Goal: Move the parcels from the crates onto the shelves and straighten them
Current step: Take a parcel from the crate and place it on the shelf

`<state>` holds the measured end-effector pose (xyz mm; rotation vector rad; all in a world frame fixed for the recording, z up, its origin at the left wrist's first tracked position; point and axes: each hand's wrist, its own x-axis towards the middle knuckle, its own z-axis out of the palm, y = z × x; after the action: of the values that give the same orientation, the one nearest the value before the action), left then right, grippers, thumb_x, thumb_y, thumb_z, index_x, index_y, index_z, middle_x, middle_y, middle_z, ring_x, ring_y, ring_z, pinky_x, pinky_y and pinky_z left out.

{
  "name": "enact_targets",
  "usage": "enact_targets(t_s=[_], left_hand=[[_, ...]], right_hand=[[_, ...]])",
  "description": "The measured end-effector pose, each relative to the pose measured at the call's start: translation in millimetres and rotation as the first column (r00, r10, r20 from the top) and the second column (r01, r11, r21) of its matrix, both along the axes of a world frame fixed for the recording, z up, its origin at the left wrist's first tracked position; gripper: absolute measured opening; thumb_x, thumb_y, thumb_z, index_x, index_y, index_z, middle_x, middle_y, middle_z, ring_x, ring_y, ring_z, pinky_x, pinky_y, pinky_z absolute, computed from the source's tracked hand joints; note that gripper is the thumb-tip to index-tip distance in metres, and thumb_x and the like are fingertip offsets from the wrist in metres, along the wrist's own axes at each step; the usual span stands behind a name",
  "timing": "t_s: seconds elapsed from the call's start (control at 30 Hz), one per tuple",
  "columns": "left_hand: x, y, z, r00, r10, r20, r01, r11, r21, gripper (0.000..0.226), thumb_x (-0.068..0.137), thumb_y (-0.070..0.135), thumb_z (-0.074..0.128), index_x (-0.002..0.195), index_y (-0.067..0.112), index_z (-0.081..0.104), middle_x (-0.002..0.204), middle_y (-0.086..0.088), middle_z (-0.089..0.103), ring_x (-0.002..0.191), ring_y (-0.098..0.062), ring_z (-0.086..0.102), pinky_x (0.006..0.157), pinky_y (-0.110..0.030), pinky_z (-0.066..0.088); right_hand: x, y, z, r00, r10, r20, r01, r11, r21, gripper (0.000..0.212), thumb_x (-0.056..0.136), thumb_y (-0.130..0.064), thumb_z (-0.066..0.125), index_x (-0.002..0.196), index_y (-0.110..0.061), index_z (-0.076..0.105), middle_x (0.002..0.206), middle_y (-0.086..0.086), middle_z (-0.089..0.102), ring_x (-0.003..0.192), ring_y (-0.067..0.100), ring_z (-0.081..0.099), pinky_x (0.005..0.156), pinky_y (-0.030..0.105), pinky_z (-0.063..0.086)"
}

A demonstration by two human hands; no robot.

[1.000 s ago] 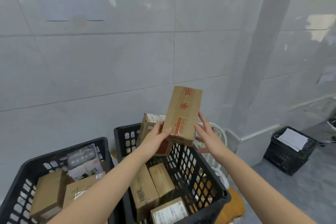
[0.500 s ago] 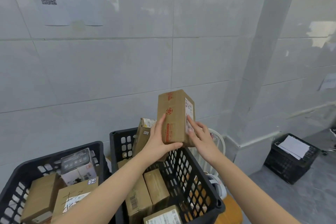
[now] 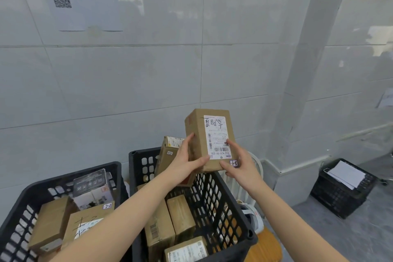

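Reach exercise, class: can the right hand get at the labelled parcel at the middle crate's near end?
Probably not yet: the right hand grips the raised parcel. Otherwise the labelled parcel lies uncovered in the open black crate.

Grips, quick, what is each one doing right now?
Left grip: holds the parcel by its left side, thumb across the front.
Right grip: holds the same parcel by its right side.

Both bare forearms point(image 3: 136, 204) angle up and inward from the bottom edge. The left hand point(image 3: 186, 165) grips the box point(image 3: 198, 132) by its left side (thumb across the front); the right hand point(image 3: 241, 169) clasps its lower right corner.
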<state>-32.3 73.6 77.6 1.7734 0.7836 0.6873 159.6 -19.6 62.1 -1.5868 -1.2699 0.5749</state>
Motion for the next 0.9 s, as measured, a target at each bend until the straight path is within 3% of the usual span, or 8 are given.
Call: enact_targets(t_s=[0.13,0.23,0.3,0.4,0.53,0.67,0.77,0.9], left_hand=[[1.9,-7.7,-3.4,0.996,-0.018,-0.089,0.037,0.975,0.221,0.087,0.085,0.064,0.061,0.141,0.071,-0.005,0.165,0.015,-0.002,0.152,-0.012,0.006,0.120,-0.039,0.011],[3.8,-15.5,-2.5,0.982,-0.021,-0.187,0.081,0.944,0.321,0.069,0.091,0.064,0.047,0.138,0.075,-0.002,0.162,0.019,-0.020,0.152,-0.016,-0.004,0.122,-0.047,0.008],[6.6,-20.0,1.1,0.984,-0.035,-0.177,0.091,0.942,0.323,0.065,0.092,0.059,0.052,0.135,0.078,0.007,0.162,0.020,-0.019,0.153,-0.017,-0.004,0.123,-0.048,0.009],[13.0,-26.5,5.2,0.994,-0.048,-0.098,0.077,0.946,0.315,0.066,0.092,0.043,0.064,0.131,0.074,0.019,0.164,0.015,-0.009,0.151,-0.013,0.004,0.116,-0.032,0.013],[29.3,-29.0,3.5,0.994,-0.099,-0.040,0.107,0.953,0.284,0.065,0.093,0.038,0.066,0.129,0.071,0.024,0.164,0.010,0.000,0.149,-0.016,0.014,0.113,-0.029,0.021],[66.4,-31.9,-0.3,0.985,-0.170,-0.029,0.171,0.943,0.284,0.066,0.091,0.045,0.066,0.130,0.074,0.022,0.164,0.013,0.002,0.149,-0.021,0.018,0.121,-0.047,0.022],[112.2,-38.4,0.0,0.960,-0.277,-0.032,0.275,0.922,0.273,0.066,0.089,0.047,0.066,0.134,0.069,0.023,0.163,0.016,0.000,0.146,-0.022,0.024,0.118,-0.053,0.029],[203.3,-61.1,6.9,0.897,-0.441,0.029,0.420,0.871,0.257,0.064,0.091,0.037,0.069,0.129,0.070,0.030,0.162,0.020,0.002,0.144,-0.024,0.030,0.114,-0.052,0.037]], right_hand=[[3.2,-10.1,4.6,0.999,-0.014,0.041,0.012,0.998,0.055,0.071,0.071,-0.059,0.071,0.133,-0.064,0.037,0.133,-0.023,0.041,0.125,0.012,0.048,0.094,0.049,0.052],[6.4,-19.5,6.7,0.999,-0.021,0.050,0.017,0.997,0.075,0.069,0.078,-0.045,0.074,0.132,-0.065,0.037,0.132,-0.028,0.039,0.124,0.014,0.050,0.096,0.049,0.051],[9.3,-25.0,7.8,0.998,-0.041,0.055,0.036,0.996,0.087,0.070,0.082,-0.035,0.075,0.133,-0.065,0.037,0.129,-0.029,0.040,0.123,0.013,0.051,0.094,0.046,0.053],[13.0,-35.9,10.4,0.996,-0.062,0.066,0.056,0.994,0.096,0.068,0.085,-0.030,0.074,0.137,-0.057,0.039,0.128,-0.031,0.042,0.119,0.006,0.052,0.094,0.042,0.054],[26.9,-60.0,17.4,0.986,-0.093,0.135,0.082,0.993,0.087,0.066,0.089,-0.041,0.067,0.146,-0.046,0.033,0.131,-0.034,0.043,0.116,0.001,0.053,0.092,0.021,0.045],[71.7,-92.6,17.2,0.949,-0.256,0.181,0.260,0.966,0.005,0.061,0.096,-0.049,0.048,0.151,-0.038,0.026,0.151,-0.005,0.040,0.136,0.018,0.040,0.110,0.036,0.033],[116.7,-122.2,19.8,0.870,-0.325,0.371,0.382,0.920,-0.090,0.052,0.101,-0.040,0.044,0.150,-0.028,0.033,0.154,0.001,0.037,0.143,0.018,0.030,0.114,0.031,0.023],[191.2,-166.3,30.3,0.737,-0.420,0.530,0.552,0.826,-0.114,0.050,0.100,-0.037,0.046,0.148,-0.026,0.038,0.155,0.003,0.036,0.146,0.023,0.024,0.118,0.039,0.019]])
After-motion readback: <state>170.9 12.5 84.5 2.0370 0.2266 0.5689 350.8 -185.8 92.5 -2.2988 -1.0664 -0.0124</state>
